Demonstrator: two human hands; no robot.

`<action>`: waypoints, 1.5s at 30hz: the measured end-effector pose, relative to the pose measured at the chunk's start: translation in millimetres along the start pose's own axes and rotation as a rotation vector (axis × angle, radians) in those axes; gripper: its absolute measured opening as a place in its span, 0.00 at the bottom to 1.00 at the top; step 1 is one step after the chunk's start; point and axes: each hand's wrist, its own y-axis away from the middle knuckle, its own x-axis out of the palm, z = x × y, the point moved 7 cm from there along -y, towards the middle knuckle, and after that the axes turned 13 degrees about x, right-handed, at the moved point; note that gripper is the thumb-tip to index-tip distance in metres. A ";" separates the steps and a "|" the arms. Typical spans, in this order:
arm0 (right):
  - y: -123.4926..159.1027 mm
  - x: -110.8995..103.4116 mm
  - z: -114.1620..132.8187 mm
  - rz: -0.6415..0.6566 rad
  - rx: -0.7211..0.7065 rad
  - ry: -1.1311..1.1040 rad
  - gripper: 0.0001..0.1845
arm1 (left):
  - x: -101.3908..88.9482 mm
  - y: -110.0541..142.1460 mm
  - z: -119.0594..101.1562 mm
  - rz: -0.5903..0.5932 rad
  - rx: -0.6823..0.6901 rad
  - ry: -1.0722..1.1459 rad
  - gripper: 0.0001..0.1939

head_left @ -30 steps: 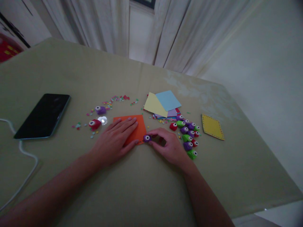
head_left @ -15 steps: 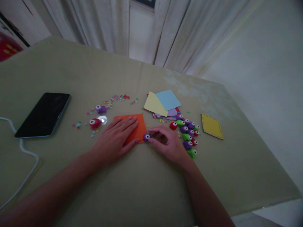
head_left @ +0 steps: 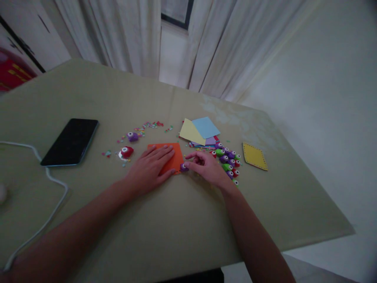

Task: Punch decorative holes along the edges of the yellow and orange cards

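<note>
My left hand (head_left: pixel 149 169) lies flat over a square of orange paper (head_left: pixel 174 158), fingers stretched out, holding it down on the table. At the paper's lower right corner sits a small purple paper punch (head_left: pixel 183 168) with a round white button. The thumb of my right hand (head_left: pixel 207 167) presses on this punch, while the index finger reaches out above it and the other fingers curl. A few small dark marks show along the paper's lower edge beside my left thumb. Right of my right hand stand several purple, green and red punches (head_left: pixel 227 167).
Behind lie stacked paper squares, a blue one (head_left: pixel 206 127) on top. A yellow square with holes along its edges (head_left: pixel 255 156) is at the right. Left are a red punch (head_left: pixel 126 152), a purple punch (head_left: pixel 132 136), confetti (head_left: pixel 150 125), and a tablet (head_left: pixel 70 142) with a white cable (head_left: pixel 57 182).
The view has shifted slightly. My right thumb now lies over the purple punch's button, which showed uncovered before. My left hand stays flat on the orange paper.
</note>
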 end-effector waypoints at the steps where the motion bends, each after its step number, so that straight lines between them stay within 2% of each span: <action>1: -1.1 0.5 0.9 0.020 0.011 -0.003 0.19 | 0.0 0.0 0.1 -0.003 0.001 0.006 0.34; 8: -6.2 3.2 1.6 0.116 0.067 -0.075 0.20 | 2.2 -0.9 2.7 -0.018 0.000 0.021 0.32; 16: -7.2 3.6 2.9 0.139 0.099 -0.112 0.15 | 1.8 -2.8 2.8 -0.007 -0.010 -0.017 0.31; 24: -8.8 4.9 4.3 0.149 0.129 -0.156 0.17 | 3.1 -3.2 2.6 -0.011 -0.011 -0.033 0.31; 28: -8.9 5.3 5.1 0.162 0.146 -0.125 0.19 | 3.8 -3.0 3.5 -0.044 -0.009 -0.018 0.30; 37: -12.6 5.3 0.1 0.171 0.175 -0.066 0.22 | 3.1 -4.9 1.8 -0.029 -0.013 -0.045 0.30; 45: -16.1 5.0 3.8 0.179 0.130 0.030 0.19 | 5.3 -3.5 3.4 -0.068 -0.010 -0.028 0.30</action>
